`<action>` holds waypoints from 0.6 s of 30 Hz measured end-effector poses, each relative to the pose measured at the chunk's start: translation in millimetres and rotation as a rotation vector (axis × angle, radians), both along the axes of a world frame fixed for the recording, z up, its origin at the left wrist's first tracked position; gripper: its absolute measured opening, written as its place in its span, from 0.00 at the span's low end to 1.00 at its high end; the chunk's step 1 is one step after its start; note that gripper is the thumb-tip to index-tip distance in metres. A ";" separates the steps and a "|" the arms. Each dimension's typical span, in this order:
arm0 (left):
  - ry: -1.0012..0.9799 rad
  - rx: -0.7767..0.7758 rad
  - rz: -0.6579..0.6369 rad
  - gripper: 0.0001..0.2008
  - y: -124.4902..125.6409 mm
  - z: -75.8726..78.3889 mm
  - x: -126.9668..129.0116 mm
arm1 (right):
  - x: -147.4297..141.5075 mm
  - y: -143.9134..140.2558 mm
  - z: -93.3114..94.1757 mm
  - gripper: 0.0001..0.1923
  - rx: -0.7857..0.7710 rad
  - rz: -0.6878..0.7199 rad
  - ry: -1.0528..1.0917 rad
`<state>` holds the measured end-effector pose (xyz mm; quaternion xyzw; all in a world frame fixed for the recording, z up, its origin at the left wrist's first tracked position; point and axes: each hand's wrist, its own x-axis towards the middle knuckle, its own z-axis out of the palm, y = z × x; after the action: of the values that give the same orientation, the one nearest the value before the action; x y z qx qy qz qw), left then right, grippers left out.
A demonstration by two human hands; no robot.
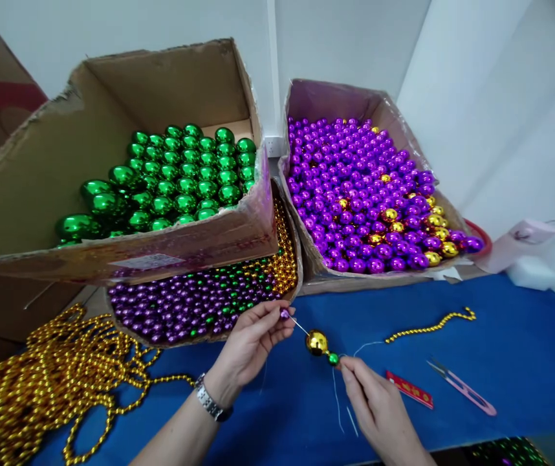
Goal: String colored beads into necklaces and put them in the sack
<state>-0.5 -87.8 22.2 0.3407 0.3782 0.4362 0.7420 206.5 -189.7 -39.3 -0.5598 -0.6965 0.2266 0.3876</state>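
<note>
Step looks like threading: small purple bead (284,313) going on a thin line (299,324), needle or taut thread, can't tell which
Left hand (246,346): thumb and fingertips pinched on the purple bead, other fingers curled in. Can't tell if the tip is through the hole
Right hand (377,391): pinched on the line right behind the small green bead (333,358), exact grip hidden by its fingers
Big gold bead (317,342) sits between, next to green. All three are held up over the desk (287,414), middle part
My read: next move calls for a steady line on the right and the bead lined up on the left
Counts: worked beads 1 purple, 1 gold, 1 green. 3 boxes by the desk's back edge: green box (219,236) above low box (299,265), purple box (336,97) right; contents too many to count. 1 gold pile (59,369), left edge. Toward the right edge: 1 gold strand (433,327), 1 snips (462,386), 1 red packet (409,389)
</note>
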 end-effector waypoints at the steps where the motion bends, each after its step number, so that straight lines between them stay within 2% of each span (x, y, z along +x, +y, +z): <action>1: -0.008 -0.009 0.013 0.08 0.5 0.2 0.4 | 0.5 -0.4 0.2 0.11 0.003 0.002 -0.005; 11: -0.019 -0.037 0.039 0.07 0.8 2.3 1.4 | 1.5 -2.3 3.1 0.11 0.007 0.003 -0.037; 18: -0.029 -0.019 0.052 0.06 0.0 2.0 3.7 | 3.4 -1.9 -1.2 0.10 0.027 0.003 -0.070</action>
<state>3.2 -87.8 24.2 0.3176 0.3803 0.4565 0.7390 210.0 -191.7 -40.5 -0.5610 -0.7135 0.1982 0.3701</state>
